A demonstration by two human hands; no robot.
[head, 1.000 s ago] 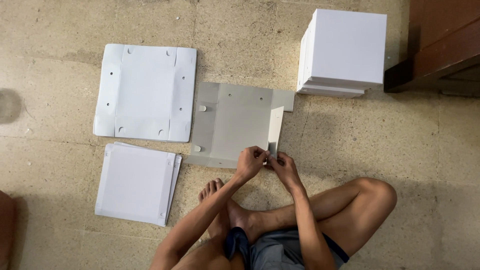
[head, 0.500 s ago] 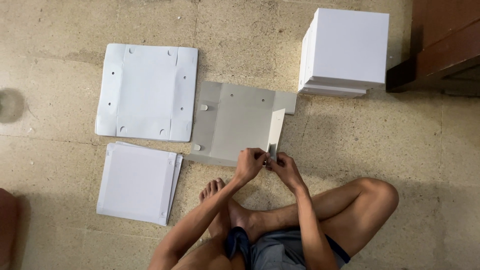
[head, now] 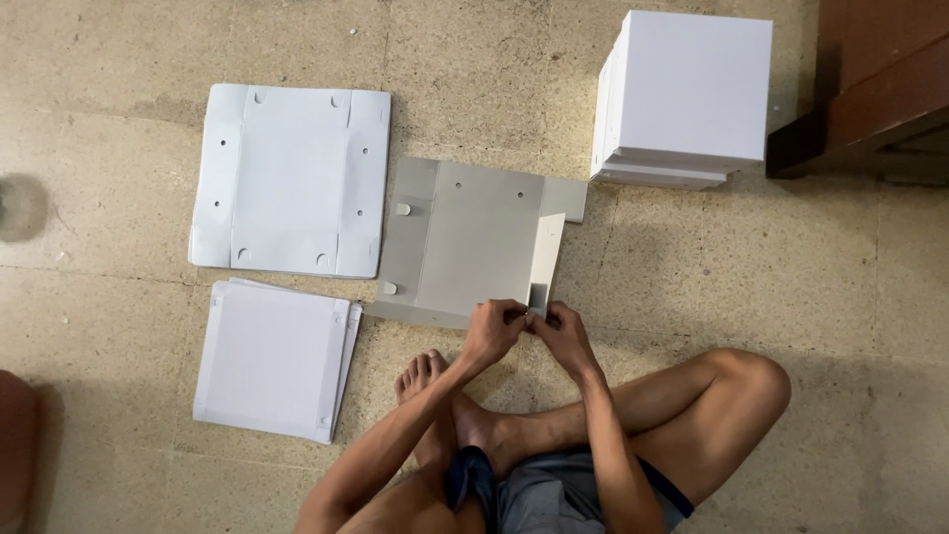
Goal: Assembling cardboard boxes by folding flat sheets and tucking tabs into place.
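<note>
Both your hands pinch the near corner of the grey sheet on the floor.

Your left hand (head: 491, 331) and right hand (head: 559, 331) close their fingers on the raised side flap (head: 546, 259) of the grey cut sheet (head: 465, 237) (the fingertips themselves are hidden behind flap and knuckles). A flat white sheet (head: 292, 178) lies just left of it, a stack of folded white panels (head: 272, 358) below that, finished white boxes (head: 682, 94) at upper right, beside dark wooden furniture (head: 870, 99) cut off by the edge.
</note>
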